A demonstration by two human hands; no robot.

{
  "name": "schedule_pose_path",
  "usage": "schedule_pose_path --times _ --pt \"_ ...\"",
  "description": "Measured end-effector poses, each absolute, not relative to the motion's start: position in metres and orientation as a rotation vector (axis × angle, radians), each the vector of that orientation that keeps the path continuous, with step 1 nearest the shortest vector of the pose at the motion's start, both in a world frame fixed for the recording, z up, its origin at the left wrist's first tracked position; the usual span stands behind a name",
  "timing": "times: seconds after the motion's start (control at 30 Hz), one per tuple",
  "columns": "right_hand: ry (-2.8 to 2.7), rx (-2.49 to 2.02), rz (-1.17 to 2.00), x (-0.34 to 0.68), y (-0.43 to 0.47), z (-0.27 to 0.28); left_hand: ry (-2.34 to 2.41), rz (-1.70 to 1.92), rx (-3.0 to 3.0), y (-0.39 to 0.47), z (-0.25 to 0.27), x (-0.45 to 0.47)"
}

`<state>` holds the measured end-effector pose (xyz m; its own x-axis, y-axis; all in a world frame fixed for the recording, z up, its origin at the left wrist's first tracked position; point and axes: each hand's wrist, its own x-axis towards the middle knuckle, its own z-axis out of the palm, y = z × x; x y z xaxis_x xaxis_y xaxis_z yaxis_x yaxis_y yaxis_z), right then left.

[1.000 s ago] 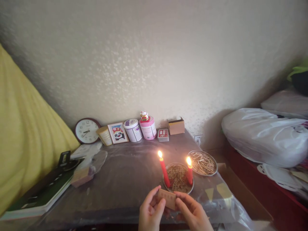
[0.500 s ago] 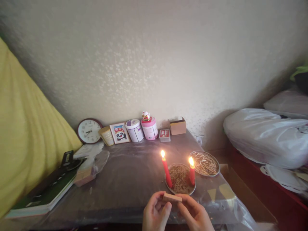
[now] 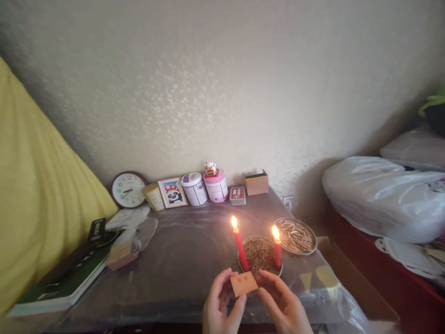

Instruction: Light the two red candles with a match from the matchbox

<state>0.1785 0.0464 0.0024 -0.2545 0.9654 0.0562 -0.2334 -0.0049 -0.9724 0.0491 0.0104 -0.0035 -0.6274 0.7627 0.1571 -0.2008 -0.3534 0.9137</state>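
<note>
A small tan matchbox (image 3: 244,284) with red print on its broad face is held up in front of me. My left hand (image 3: 222,301) pinches it at the left and lower edge, between thumb and fingers. At the right end, the thumb and forefinger of my right hand (image 3: 281,301) close on its edge. Just beyond the box is a metal dish (image 3: 281,272) filled with brown grains. Two lit red candles stand in it, a taller, tilted left candle (image 3: 240,250) and a shorter right candle (image 3: 277,253). Behind to the right, a second dish (image 3: 316,246) holds several matchsticks (image 3: 295,236).
Along the wall stand a clock (image 3: 129,189), a panda picture (image 3: 173,192), two canisters (image 3: 194,190), a lucky cat figurine (image 3: 210,168), a card deck (image 3: 238,195) and a cardboard box (image 3: 257,183). A green book (image 3: 69,273) lies left. A white bag (image 3: 378,199) sits right.
The matchbox has turned from edge-on to showing its printed broad face. Both hands stay around it, with the fingers slightly shifted. The candles and dishes stay as they were.
</note>
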Motion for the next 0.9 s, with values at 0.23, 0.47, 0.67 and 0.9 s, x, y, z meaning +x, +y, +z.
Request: schedule_pose_path --times 0.23,0.47,0.67,0.9 --pt "-1.123 -0.964 1.450 0.176 0.050 0.001 1.408 2.010 1.006 0.008 -0.009 0.051" --pt "-1.179 -0.948 1.541 0.183 0.054 0.004 1.386 2.009 1.084 0.008 -0.017 0.053" --pt "-1.117 -0.768 1.673 0.179 0.051 -0.003 1.202 2.004 0.843 0.008 0.000 0.054" --pt "-1.165 -0.695 1.667 0.179 0.047 0.004 1.099 1.946 0.604 0.010 0.012 0.050"
